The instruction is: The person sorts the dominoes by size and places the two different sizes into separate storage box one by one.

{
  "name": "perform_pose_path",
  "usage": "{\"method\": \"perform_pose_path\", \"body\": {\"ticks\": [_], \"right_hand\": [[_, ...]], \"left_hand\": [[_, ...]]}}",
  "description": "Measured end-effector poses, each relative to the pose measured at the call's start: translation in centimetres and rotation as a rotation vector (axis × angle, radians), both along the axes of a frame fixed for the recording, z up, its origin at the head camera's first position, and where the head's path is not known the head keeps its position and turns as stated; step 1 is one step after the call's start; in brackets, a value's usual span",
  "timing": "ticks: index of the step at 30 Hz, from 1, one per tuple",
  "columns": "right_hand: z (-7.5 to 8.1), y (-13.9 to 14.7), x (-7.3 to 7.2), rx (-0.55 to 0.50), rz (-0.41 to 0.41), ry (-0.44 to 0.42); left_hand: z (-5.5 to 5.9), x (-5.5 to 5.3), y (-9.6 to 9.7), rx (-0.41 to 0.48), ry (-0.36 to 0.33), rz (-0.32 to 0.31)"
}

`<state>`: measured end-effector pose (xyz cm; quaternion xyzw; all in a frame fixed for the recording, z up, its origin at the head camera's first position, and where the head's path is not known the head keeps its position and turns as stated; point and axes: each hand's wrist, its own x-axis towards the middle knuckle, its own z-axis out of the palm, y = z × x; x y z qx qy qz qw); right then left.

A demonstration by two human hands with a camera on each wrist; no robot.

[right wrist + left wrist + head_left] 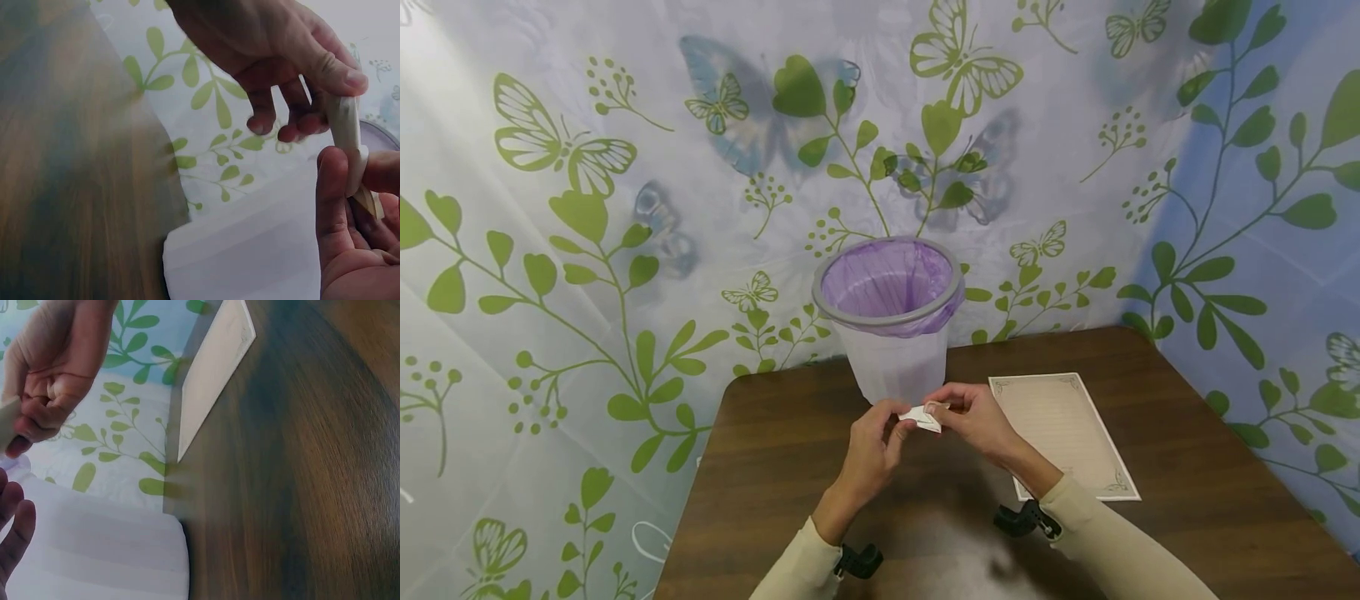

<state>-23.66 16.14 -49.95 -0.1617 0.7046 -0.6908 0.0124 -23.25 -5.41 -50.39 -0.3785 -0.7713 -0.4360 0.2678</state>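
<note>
The white bin [891,367] stands upright on the tabletop [790,442], its purple liner [891,287] folded over the rim [887,319], presumably to stay put; nearer, the small white piece [922,418] is held raised at both ends, probably for steadiness; at right, the bordered sheet [1067,425] lies flat. The left hand [874,437], fingers narrow, pinches the piece's left end; the right hand [976,418], equally narrow, pinches its right.

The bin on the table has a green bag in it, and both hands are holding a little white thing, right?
Not quite: the bag in the bin is purple, not green, as the head view shows. The bin is on the table, and the left hand and right hand both hold the little white thing.
</note>
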Motion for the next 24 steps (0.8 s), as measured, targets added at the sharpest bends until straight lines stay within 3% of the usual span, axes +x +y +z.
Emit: {"method": "perform_pose_path", "body": {"ticks": [4,10,13,15,20,24], "right_hand": [[0.13,-0.14,0.14,0.044,-0.021,0.054],[0.16,-0.45,0.27,0.092,0.013,0.101],[0.11,-0.48,0.35,0.088,0.017,0.111],[0.13,-0.42,0.43,0.065,0.03,0.103],[0.38,-0.35,0.5,-0.013,0.133,0.058],[0.53,-0.35,0.49,-0.035,0.181,0.023]], "left_hand": [[-0.07,-0.1,0.09,0.046,0.004,0.023],[0.01,-0.23,-0.17,0.168,-0.024,0.155],[0.02,-0.27,-0.25,0.212,-0.069,0.147],[0.66,0.14,-0.17,0.228,-0.082,0.138],[0.86,0.23,-0.22,0.241,-0.104,0.151],[0.2,-0.21,-0.42,0.229,-0.131,0.145]]}}
